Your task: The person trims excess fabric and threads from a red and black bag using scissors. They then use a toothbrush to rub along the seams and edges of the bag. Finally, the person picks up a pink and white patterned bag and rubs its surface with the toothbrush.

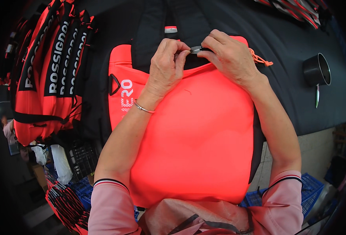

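A bright orange-red backpack (196,137) lies flat on a dark surface (290,90), filling the centre of the view, its black shoulder straps (153,27) running away toward twelve o'clock. Both hands meet at its upper edge, just above centre. The left hand (166,66) is curled, its fingers bent in and pinched on a small grey buckle piece (196,49) at the pack's black top seam; a thin bracelet (142,107) circles that wrist. The right hand (227,55) comes in from one o'clock, thumb and fingers closed on the same grey piece from the other side, so the two sets of fingertips nearly touch. An orange cord (260,59) trails off the pack's corner just beside the right wrist. At nine to eleven o'clock a row of like orange-and-black packs (51,74) stands stacked on edge, touching the pack's left side. At about two o'clock, well apart from the hands, a black metal cup (316,70) sits on the surface. At five and seven o'clock, blue plastic crates (310,190) show below the surface's edge.
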A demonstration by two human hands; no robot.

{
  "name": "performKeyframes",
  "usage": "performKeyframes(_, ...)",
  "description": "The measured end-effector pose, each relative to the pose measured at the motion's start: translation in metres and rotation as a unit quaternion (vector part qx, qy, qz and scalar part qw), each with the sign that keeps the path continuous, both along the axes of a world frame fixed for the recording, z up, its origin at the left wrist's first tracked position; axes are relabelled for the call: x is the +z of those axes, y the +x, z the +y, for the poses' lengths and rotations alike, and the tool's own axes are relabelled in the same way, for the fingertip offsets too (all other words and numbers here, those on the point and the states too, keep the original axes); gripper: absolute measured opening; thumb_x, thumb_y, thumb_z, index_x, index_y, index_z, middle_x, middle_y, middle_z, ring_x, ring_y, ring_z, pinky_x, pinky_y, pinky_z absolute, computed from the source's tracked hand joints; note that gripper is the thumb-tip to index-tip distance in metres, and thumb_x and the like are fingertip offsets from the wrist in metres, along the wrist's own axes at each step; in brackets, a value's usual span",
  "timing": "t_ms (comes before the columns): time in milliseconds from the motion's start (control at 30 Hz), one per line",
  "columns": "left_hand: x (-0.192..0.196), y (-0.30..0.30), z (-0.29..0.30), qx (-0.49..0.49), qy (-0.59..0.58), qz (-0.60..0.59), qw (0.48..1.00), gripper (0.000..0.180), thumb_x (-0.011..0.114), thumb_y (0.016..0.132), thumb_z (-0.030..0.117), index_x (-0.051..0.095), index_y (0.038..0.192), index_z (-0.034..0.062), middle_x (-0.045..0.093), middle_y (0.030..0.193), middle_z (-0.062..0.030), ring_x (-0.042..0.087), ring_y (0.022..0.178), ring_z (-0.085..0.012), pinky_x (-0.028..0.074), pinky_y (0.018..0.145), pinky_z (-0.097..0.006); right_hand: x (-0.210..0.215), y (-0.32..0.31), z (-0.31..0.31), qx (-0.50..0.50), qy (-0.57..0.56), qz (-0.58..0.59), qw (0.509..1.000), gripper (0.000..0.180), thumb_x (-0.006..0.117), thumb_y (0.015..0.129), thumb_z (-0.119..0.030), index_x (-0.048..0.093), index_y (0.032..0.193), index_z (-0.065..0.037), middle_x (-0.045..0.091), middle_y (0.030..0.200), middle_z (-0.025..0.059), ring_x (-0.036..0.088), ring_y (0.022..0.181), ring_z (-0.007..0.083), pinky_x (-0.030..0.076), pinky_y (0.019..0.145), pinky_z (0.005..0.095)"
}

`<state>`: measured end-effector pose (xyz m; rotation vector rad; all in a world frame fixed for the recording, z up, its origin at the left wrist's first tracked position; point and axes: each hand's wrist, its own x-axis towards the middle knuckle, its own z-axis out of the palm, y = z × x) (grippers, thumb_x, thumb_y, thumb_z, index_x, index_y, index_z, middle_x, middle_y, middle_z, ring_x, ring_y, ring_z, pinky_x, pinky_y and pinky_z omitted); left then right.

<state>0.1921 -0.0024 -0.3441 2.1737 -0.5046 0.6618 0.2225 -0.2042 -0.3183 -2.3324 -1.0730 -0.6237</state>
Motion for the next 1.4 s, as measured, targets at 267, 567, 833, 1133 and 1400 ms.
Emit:
performKeyframes(267,0.004,-0.002,-0.001,0.017,-0.017,0.001,1.0,0.007,0.065,0.091,-0.003,0.061,0.093,0.0015,0.058,0.087,-0.007,0.059,0.065,-0.0136,0.048,0.058,-0.027,-0.001,-0.002,0.003,-0.047,-0.019,-0.041,0.998,0.023,0.074,0.086,-0.02,0.056,0.09,-0.007,0.055,0.086,0.0034,0.061,0.078,0.0206,0.052,0.062,0.0342)
performKeyframes(567,0.062,-0.097,0.001,-0.288,0.063,0.122,0.948,0.009,0.069,0.089,0.005,0.061,0.092,0.0019,0.062,0.093,-0.009,0.062,0.082,-0.0237,0.05,0.071,-0.035,-0.004,0.002,-0.005,-0.14,0.138,0.114,0.974,0.036,0.078,0.085,-0.032,0.059,0.103,-0.008,0.06,0.094,0.0037,0.066,0.079,0.0227,0.054,0.064,0.0365)
performKeyframes(833,0.074,-0.059,0.106,-0.002,0.453,0.047,0.89,0.04,0.066,0.093,0.029,0.061,0.124,0.0047,0.059,0.133,-0.0123,0.047,0.133,-0.0336,0.031,0.117,-0.051,-0.001,-0.005,-0.003,-0.132,0.066,0.102,0.984,0.055,0.087,0.072,-0.037,0.062,0.116,-0.014,0.063,0.108,-0.0014,0.069,0.097,0.0169,0.057,0.072,0.0329)
performKeyframes(1133,0.032,-0.081,0.115,0.028,0.328,-0.03,0.944,0.021,0.08,0.075,0.015,0.064,0.086,0.0058,0.066,0.088,-0.0053,0.064,0.097,-0.0257,0.043,0.11,-0.048,-0.005,-0.009,0.001,-0.097,0.092,0.092,0.987,0.039,0.087,0.074,-0.022,0.066,0.105,-0.011,0.065,0.098,-0.0014,0.07,0.087,0.0148,0.056,0.069,0.0292)
performKeyframes(1400,0.031,-0.077,0.107,0.049,0.316,-0.024,0.947,0.023,0.079,0.078,0.022,0.064,0.084,0.0054,0.069,0.089,-0.0053,0.064,0.093,-0.0241,0.041,0.108,-0.048,-0.001,-0.012,0.001,-0.106,0.074,0.107,0.986,0.034,0.083,0.073,-0.01,0.065,0.103,-0.009,0.063,0.088,0.0015,0.065,0.078,0.0153,0.052,0.067,0.0291)
